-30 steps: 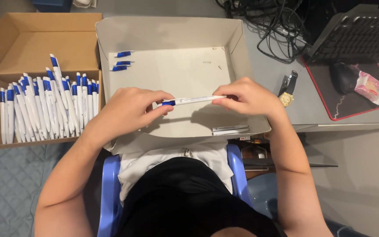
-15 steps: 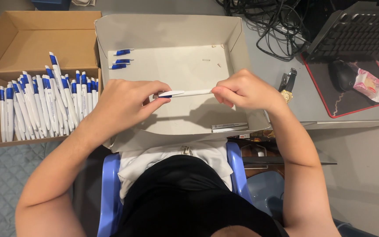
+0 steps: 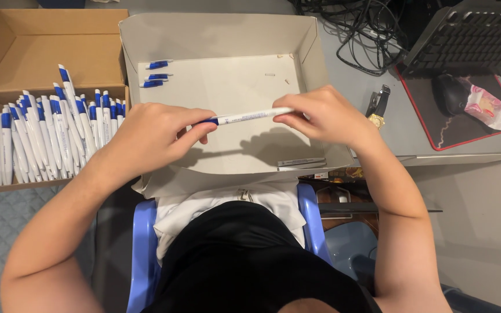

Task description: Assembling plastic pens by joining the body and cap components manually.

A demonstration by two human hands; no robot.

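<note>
Both of my hands hold one white pen with a blue end (image 3: pixel 244 116) level above a shallow grey cardboard tray (image 3: pixel 215 35). My left hand (image 3: pixel 155 136) pinches the blue end, and my right hand (image 3: pixel 326 116) grips the white tip end. Three small blue pen parts (image 3: pixel 156 74) lie in the tray's far left corner. A couple of thin grey parts (image 3: pixel 301 163) rest by the tray's near right edge. Left of the tray, a brown cardboard box (image 3: pixel 18 46) holds several white and blue pens (image 3: pixel 47 136).
A dark keyboard (image 3: pixel 471 37), tangled cables (image 3: pixel 360 29), a black mouse (image 3: pixel 449 93) on a red-edged pad and a pink wrapped packet (image 3: pixel 487 107) lie on the grey desk at right. A small black clip (image 3: pixel 378 103) sits beside the tray. A blue chair (image 3: pixel 143 255) is under me.
Both hands have lifted the pen slightly and carried it a little farther over the tray. The grip on each end looks the same.
</note>
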